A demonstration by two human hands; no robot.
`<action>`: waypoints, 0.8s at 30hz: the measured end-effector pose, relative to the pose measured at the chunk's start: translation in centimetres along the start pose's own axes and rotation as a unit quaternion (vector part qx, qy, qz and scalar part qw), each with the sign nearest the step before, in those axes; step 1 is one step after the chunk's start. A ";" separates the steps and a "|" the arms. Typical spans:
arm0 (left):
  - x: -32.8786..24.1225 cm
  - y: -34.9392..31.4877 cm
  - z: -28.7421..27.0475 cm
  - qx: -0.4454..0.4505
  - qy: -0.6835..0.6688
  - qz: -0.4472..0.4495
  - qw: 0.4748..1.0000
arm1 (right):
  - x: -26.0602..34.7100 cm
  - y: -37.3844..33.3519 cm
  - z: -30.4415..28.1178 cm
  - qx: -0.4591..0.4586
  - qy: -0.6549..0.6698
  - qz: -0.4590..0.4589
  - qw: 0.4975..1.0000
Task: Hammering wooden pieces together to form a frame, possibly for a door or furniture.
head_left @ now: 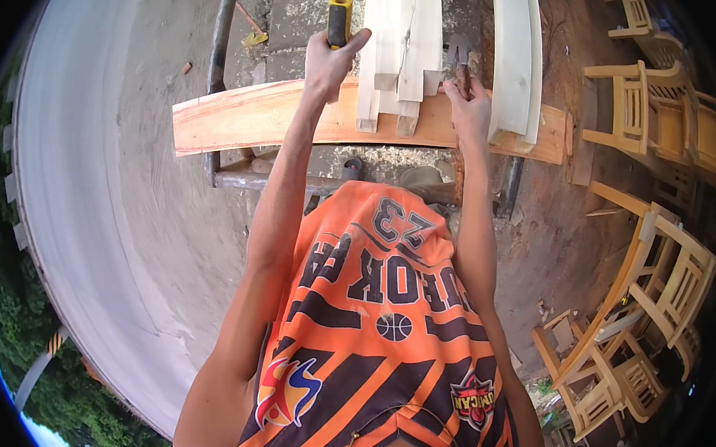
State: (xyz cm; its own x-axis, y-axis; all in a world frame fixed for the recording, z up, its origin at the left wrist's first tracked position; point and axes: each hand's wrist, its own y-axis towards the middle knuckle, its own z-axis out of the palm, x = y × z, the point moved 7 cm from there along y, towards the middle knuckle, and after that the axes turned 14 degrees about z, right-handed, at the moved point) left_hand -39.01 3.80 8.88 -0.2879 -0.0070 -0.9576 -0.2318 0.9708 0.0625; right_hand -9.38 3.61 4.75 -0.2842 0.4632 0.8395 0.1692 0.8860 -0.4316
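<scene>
My left hand (329, 64) is closed around a chunky yellow-and-black tool (338, 23), which sticks up beyond my fist; its lower part is hidden, so I cannot tell its exact kind. My right hand (469, 107) grips a claw hammer (459, 56) close to its dark forked head. Between my hands, several pale wooden pieces (393, 29) lie side by side, their near ends resting over a wide reddish plank (250, 118). The plank runs crosswise in front of me. Right of my right hand lie more long pale boards (512, 61).
A metal-pipe frame (219, 43) supports the wood. Several unpainted wooden chairs (627, 109) stand at the right, with more chair frames (674, 276) lower down. A paved road (75, 165) curves along the left. Wood scraps and dust lie on the ground.
</scene>
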 end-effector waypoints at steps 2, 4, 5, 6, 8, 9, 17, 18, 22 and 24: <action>-3.3 0.9 0.6 0.032 -0.094 0.071 0.993 | 0.7 -1.9 -1.8 0.024 0.004 0.047 0.999; -6.8 1.8 2.4 0.053 -0.167 0.172 0.969 | 0.8 -3.8 -3.5 0.043 0.005 0.053 0.998; -7.3 1.9 3.3 0.066 -0.215 0.140 0.964 | 0.6 -4.7 -4.5 0.043 0.006 0.056 0.997; -7.3 2.1 4.0 0.092 -0.235 0.114 0.961 | 0.5 -5.9 -5.5 0.034 -0.006 0.066 0.997; -6.4 2.8 4.7 0.088 -0.208 0.132 0.965 | 0.0 -7.9 -6.8 0.028 -0.017 0.077 0.996; -6.5 2.7 5.2 0.093 -0.209 0.131 0.965 | -0.2 -8.9 -7.6 0.020 -0.032 0.069 0.997; -6.1 2.2 5.8 0.101 -0.149 0.158 0.971 | -0.4 -15.5 -9.6 0.037 -0.035 0.055 0.997; -6.2 2.0 6.0 0.121 -0.143 0.157 0.970 | -1.2 -16.3 -9.3 0.088 -0.008 0.112 0.990; -5.7 1.8 6.1 0.074 -0.163 0.130 0.975 | -4.0 -16.4 -8.8 0.077 -0.242 0.069 0.965; -5.3 2.4 6.3 0.086 -0.155 0.177 0.968 | -2.8 -17.0 -8.8 0.072 -0.207 0.066 0.974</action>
State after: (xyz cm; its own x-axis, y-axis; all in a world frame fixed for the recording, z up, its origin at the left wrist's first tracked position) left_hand -32.19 7.64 12.35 -0.0224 0.3804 -0.9246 -0.0039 0.9248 0.3805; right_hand -3.21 -12.85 12.65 -0.6290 0.5157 0.5817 0.1053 0.7979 -0.5935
